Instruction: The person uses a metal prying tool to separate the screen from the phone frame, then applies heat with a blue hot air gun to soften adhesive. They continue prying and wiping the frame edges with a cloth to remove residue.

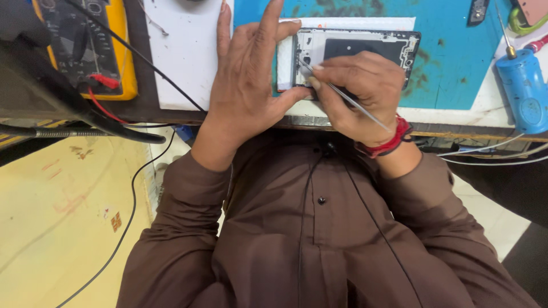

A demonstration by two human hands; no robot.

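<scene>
An opened phone (pixel 365 45) with its back cover off lies on a blue mat (pixel 451 63) at the bench's near edge. My left hand (pixel 248 74) steadies the phone's left end, thumb and a fingertip on its frame, the other fingers spread upward. My right hand (pixel 359 91) pinches thin metal tweezers (pixel 342 94), whose tip touches the phone's upper-left corner near the camera area. A red thread band circles my right wrist.
A yellow multimeter (pixel 97 45) with red and black leads sits at the left, next to a white board (pixel 182 57). A blue cylindrical bottle (pixel 522 91) stands at the right edge. Cables hang below the bench edge. My brown shirt fills the lower view.
</scene>
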